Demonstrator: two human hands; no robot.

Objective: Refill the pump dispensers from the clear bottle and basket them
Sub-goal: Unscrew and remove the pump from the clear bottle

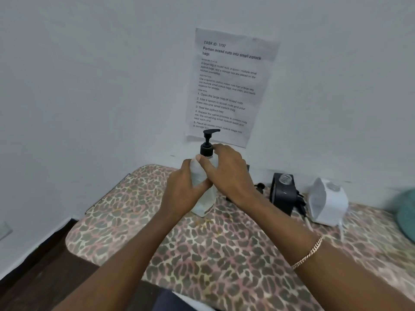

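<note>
A clear pump dispenser [205, 203] with a black pump head [207, 142] stands upright on the leopard-print table [224, 254], near the wall. My left hand [186, 189] wraps around its body from the left. My right hand [226, 171] reaches over from the right, fingers at the black collar just below the pump. A black holder [284, 194] to the right carries a clear bottle mouth [285, 178] at its top. A small black pump part [260, 186] lies behind my right wrist. I cannot see a basket.
A white plastic container [326, 203] sits at the right, past the black holder. A teal object [407, 212] shows at the right edge. A printed sheet [226, 86] is taped to the wall behind the table. The table's left edge drops to dark floor [33, 265].
</note>
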